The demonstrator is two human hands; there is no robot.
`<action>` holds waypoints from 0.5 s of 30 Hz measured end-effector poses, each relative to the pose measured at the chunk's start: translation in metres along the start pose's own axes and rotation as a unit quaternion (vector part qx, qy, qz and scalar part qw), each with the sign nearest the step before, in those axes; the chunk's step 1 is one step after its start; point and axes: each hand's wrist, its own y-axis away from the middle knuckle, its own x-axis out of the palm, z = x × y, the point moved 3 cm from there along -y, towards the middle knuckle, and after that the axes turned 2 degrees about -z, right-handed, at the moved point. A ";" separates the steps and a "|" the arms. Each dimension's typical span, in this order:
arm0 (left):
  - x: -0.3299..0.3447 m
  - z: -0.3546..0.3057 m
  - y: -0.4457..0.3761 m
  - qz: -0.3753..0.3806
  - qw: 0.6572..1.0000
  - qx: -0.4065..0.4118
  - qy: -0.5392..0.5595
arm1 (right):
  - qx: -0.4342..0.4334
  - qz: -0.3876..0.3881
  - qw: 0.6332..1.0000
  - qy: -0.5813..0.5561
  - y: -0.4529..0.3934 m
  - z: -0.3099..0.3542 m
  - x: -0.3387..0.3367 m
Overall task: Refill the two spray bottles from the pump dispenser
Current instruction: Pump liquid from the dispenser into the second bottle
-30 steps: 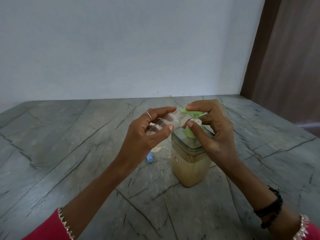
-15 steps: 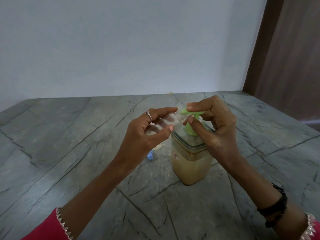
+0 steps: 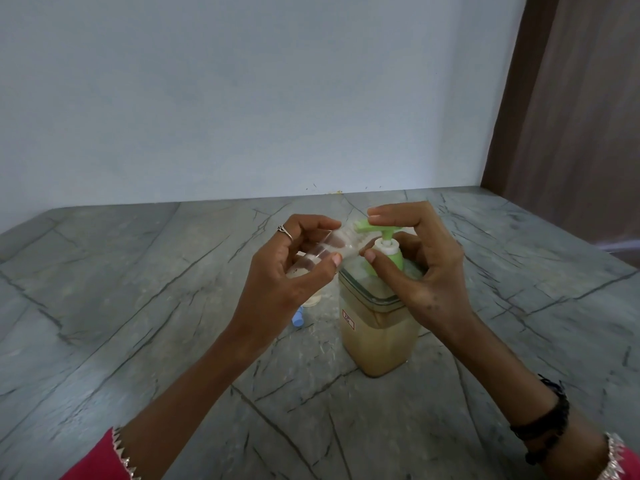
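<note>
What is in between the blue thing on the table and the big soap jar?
Only bare grey table lies between the blue cap and the pump dispenser, seen in the head view.

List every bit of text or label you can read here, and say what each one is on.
One small white sticker with red print on the front of the pump dispenser: two short lines, too blurred to read for certain.
The clear spray bottle in the left hand: no print visible.
</note>
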 end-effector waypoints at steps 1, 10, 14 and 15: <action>0.000 0.000 0.000 0.000 1.000 0.001 0.001 | 0.003 -0.006 1.000 0.000 0.000 0.000 0.000; 0.000 -0.002 0.002 0.007 1.000 0.007 -0.012 | 0.030 -0.037 0.999 -0.022 -0.006 0.003 -0.001; 0.000 -0.001 0.002 0.004 1.000 0.006 -0.007 | 0.008 -0.019 1.000 0.001 -0.002 0.000 0.000; 0.000 -0.001 0.002 0.001 1.000 0.005 -0.006 | 0.009 -0.015 1.000 0.003 -0.001 0.000 0.000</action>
